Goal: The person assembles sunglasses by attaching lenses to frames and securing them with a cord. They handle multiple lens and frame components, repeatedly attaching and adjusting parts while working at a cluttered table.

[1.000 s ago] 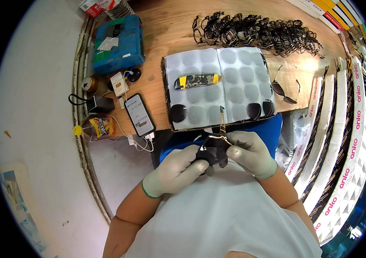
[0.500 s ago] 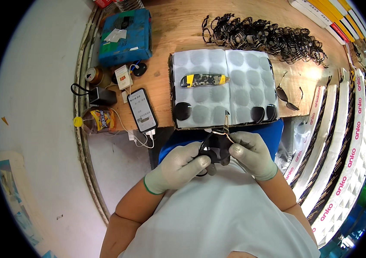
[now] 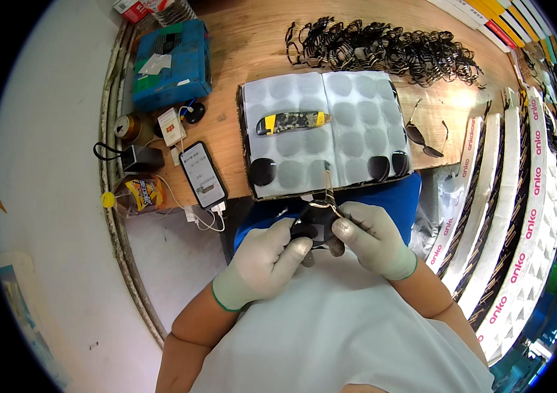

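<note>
White gloves cover both my hands, which meet in front of my body over a pair of dark sunglasses (image 3: 316,221) with thin gold-coloured trim. My left hand (image 3: 267,259) pinches the left side, its thumb lying on a dark lens. The right side is gripped between the thumb and fingers of my right hand (image 3: 375,241). One temple arm (image 3: 328,180) points away from me over the edge of a shallow box. White lens sheets (image 3: 321,145) with rounded pockets cover that box. On them lie a yellow and camouflage utility knife (image 3: 293,122) and three loose dark lenses, including one left lens (image 3: 263,171).
A tangled row of eyeglass frames (image 3: 383,52) lies at the back of the wooden table. Another pair of sunglasses (image 3: 416,135) sits right of the box. Left are a phone (image 3: 202,175), a blue case (image 3: 173,62) and a black cube (image 3: 143,158). Long white racks (image 3: 527,223) stand right.
The whole view has shifted, so the table's things appear slightly further left. Both hands keep their hold on the sunglasses, which have tilted a little.
</note>
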`<act>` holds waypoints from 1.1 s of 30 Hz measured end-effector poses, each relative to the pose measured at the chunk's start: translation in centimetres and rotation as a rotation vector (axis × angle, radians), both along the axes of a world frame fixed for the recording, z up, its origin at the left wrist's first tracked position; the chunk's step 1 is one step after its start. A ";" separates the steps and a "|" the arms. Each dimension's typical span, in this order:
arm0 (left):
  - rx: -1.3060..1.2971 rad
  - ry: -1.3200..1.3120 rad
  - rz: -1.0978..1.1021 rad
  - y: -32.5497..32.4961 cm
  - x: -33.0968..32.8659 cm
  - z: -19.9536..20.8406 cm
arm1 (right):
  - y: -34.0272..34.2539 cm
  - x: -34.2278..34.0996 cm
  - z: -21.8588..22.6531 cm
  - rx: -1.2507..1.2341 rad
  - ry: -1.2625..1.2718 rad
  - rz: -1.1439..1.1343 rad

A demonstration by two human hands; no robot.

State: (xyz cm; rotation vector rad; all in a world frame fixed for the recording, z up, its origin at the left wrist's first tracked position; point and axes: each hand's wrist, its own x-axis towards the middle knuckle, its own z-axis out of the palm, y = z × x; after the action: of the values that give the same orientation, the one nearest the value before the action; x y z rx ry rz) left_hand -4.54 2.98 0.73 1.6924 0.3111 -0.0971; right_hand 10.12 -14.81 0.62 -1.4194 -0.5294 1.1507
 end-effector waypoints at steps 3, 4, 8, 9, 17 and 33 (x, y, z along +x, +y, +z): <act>-0.016 0.039 -0.075 0.4 0.6 1.1 | -0.5 0.2 0.6 0.031 -0.072 0.051; -0.018 0.033 -0.083 0.4 0.7 1.3 | -0.5 0.3 1.1 0.037 -0.093 0.056; -0.030 -0.021 -0.101 0.5 1.1 1.4 | -0.9 0.2 1.0 0.069 -0.068 0.031; -0.035 -0.037 -0.100 0.4 1.0 1.3 | -1.0 0.1 1.0 0.065 -0.063 0.033; -0.107 -0.130 -0.055 0.4 0.5 1.3 | -0.3 -0.5 0.7 0.086 -0.175 0.017; 0.286 -0.248 -0.258 2.0 -0.2 1.1 | 1.7 1.0 0.1 0.264 -0.809 0.333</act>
State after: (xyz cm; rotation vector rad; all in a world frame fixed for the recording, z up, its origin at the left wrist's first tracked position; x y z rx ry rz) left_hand -4.74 5.00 1.80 1.9990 -0.0847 -0.0333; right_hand 11.16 -13.11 0.69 -1.5636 -1.4733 0.6707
